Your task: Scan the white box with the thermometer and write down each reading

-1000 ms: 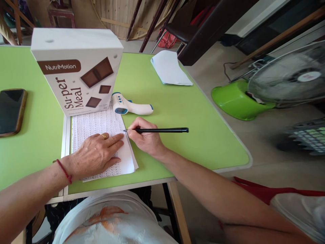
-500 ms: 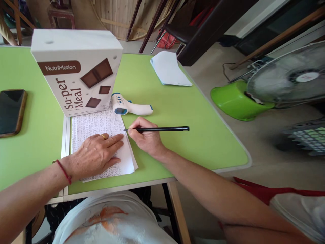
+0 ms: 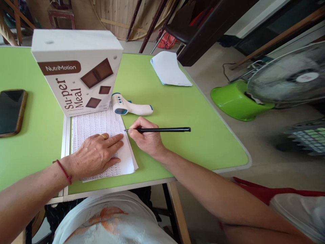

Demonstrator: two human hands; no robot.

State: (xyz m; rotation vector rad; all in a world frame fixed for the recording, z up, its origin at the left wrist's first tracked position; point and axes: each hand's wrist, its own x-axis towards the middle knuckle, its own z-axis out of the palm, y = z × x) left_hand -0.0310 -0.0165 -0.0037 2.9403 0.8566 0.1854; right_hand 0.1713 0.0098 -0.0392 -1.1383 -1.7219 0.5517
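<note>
My left hand [image 3: 98, 154] lies flat with fingers spread on a small stack of paper sheets [image 3: 87, 127] filled with handwriting. A ring and a red wrist cord are on it. In my right hand [image 3: 147, 137] is a black pen [image 3: 167, 129], pinched near its tip, its barrel pointing right. The pen's tip is at the right edge of the written sheet, just beyond my left fingertips. At the top of the stack stands a white NutriMotion box [image 3: 76, 73], upright, covering part of the paper. Touching or close beside it lies a white and blue infrared thermometer [image 3: 132, 105].
The green table [image 3: 198, 135] has a pale edge strip. A dark phone [image 3: 12, 112] lies at the left, and folded white paper [image 3: 169, 69] near the far right edge. Beyond the table stand a green stool [image 3: 238, 101], a fan [image 3: 291, 73] and a dark chair [image 3: 181, 32].
My right hand and the pen have shifted very slightly to the right. My left hand and the things on the table stay where they were.
</note>
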